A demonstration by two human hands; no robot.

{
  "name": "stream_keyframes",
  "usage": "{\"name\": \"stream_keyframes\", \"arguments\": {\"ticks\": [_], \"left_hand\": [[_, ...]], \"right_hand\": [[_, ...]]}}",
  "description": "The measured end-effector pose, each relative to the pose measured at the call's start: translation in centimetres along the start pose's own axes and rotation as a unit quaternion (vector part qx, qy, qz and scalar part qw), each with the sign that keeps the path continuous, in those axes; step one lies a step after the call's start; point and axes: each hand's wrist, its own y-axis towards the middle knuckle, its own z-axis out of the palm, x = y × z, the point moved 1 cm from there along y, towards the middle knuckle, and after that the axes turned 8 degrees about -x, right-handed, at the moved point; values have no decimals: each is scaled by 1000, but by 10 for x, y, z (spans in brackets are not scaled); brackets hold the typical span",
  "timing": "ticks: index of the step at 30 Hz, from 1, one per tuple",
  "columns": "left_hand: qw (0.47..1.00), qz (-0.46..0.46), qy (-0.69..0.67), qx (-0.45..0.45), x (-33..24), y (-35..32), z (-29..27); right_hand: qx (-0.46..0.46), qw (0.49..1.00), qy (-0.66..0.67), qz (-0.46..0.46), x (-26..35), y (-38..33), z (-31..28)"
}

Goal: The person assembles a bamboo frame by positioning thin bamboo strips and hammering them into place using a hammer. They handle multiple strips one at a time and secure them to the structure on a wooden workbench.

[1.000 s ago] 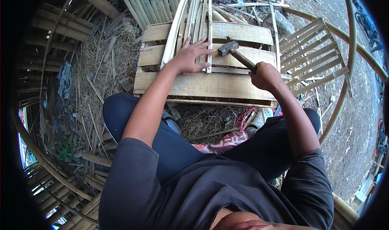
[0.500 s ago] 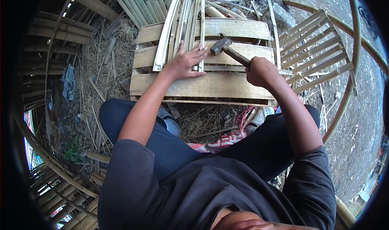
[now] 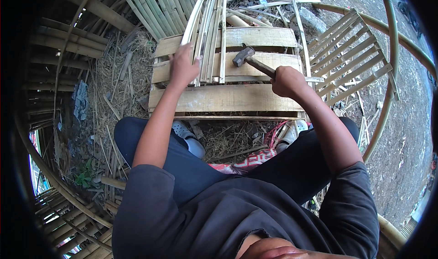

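My right hand [image 3: 289, 82] is closed round the wooden handle of a hammer [image 3: 244, 57], whose metal head hangs over the right part of a low slatted wooden bench [image 3: 223, 99]. Several long, pale bamboo strips [image 3: 211, 44] lie lengthwise on the bench, pointing away from me. At their left side, my left hand [image 3: 183, 68] grips the outermost bamboo strip [image 3: 193, 20] near its close end, which the hand covers. The fingers of that hand are slightly blurred.
A slatted bamboo panel [image 3: 349, 53] rests right of the bench, beside curved bamboo poles [image 3: 393, 40]. Another bamboo panel [image 3: 153, 10] lies behind the bench on the left. Straw and scraps [image 3: 130, 72] cover the ground. A red-and-white cloth [image 3: 255, 161] is between my legs.
My left hand has moved left from lying spread over the strips to the outermost strip, its fingers now closed round it. The hammer stays in my right hand, nearly in place.
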Motion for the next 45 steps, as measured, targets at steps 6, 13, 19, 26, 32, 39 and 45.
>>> {"name": "stream_keyframes", "arguments": {"ticks": [6, 13, 19, 26, 32, 39, 45], "left_hand": [[918, -363, 162, 3, 37, -16, -13], [915, -369, 97, 133, 17, -13, -19], [985, 14, 167, 50, -27, 0, -8], [985, 81, 15, 151, -8, 0, 29], [974, 158, 39, 159, 2, 3, 27], [978, 123, 46, 165, 8, 19, 18], [982, 97, -36, 156, 22, 16, 34]], "right_hand": [[-39, 999, 28, -10, 2, -11, 3], [-120, 992, 4, -36, -17, 4, 23], [-47, 997, 63, -7, -20, 8, 24], [-86, 990, 100, -54, -9, -4, 9], [-81, 974, 182, -110, -5, -15, -3], [88, 947, 281, -129, 37, -32, -15], [106, 957, 223, -153, 50, -26, -3]]}}
